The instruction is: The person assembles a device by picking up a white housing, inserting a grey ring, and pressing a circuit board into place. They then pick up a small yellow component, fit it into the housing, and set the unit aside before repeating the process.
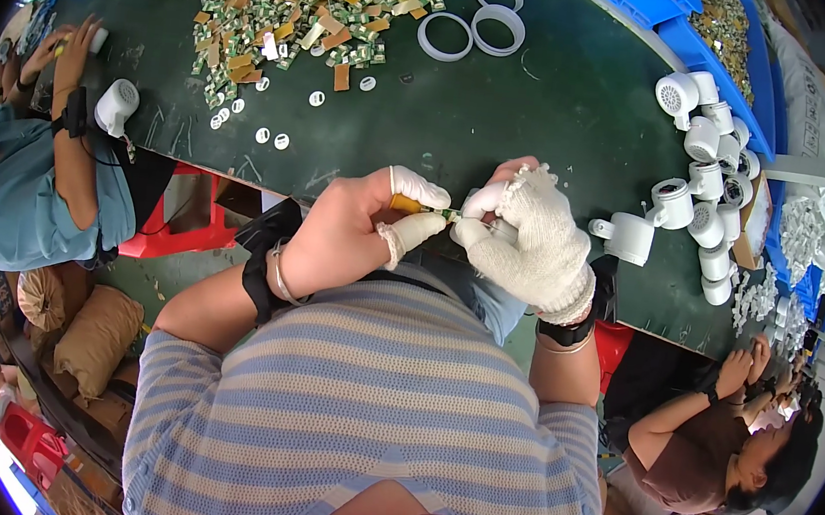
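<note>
Close to the table's near edge, my left hand (344, 218) pinches a small green circuit board (445, 215) between thumb and forefinger, both in white finger covers. An orange-yellow flat piece (404, 203) shows between those fingers, at the board's left end. My right hand (537, 238), in a white knitted glove with bare fingertips partly showing, is closed at the board's right end. Its thumb and forefinger meet there, and whatever small part lies between them is hidden. A big heap of similar green and orange boards (307, 20) covers the far left of the table.
Round white discs (317, 99) lie before the heap. White rings (446, 37) rest at the back. White lamp-like housings (673, 203) crowd the right side, beside blue bins (672, 33). Co-workers sit left (48, 189) and right (704, 449). The dark green table (550, 101) ends at my waist.
</note>
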Available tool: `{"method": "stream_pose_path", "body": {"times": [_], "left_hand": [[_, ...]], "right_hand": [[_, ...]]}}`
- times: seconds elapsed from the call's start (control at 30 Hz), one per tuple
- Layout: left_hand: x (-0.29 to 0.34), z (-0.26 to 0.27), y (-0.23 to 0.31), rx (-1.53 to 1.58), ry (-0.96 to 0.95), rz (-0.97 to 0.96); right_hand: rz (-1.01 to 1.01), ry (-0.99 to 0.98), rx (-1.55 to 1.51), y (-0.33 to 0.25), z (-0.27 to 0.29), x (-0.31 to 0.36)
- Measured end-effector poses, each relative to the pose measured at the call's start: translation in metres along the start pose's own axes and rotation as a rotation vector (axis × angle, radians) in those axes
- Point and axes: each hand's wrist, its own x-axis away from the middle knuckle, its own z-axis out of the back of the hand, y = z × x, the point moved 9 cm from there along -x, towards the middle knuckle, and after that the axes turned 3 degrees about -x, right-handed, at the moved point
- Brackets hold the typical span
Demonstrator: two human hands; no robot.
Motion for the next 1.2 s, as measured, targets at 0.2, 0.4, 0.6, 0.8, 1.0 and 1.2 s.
{"method": "stream_pose_path", "body": {"times": [0.2, 0.4, 0.6, 0.8, 1.0, 1.2], "left_hand": [[0.003, 0.003, 0.011, -0.074, 0.047, -0.078], [0.003, 0.001, 0.008, -0.144, 0.033, -0.064], [-0.001, -0.003, 0.0, 0.186, -0.06, -0.018], [-0.002, -0.013, -0.001, 0.362, -0.195, 0.057], [-0.003, -0.008, 0.002, 0.247, -0.141, 0.03], [-0.001, -0.003, -0.001, 0.199, -0.107, 0.048]], "right_hand": [[0.019, -0.068, 0.059, -0.004, -0.003, -0.005], [0.019, -0.03, 0.196, -0.011, -0.005, -0.005], [-0.018, -0.051, -0.041, 0.002, -0.001, -0.002], [-0.011, -0.171, -0.189, 0.01, -0.005, -0.002], [-0.064, -0.074, -0.177, 0.012, -0.003, 0.003], [0.038, -0.073, -0.008, -0.004, 0.004, -0.001]]}}
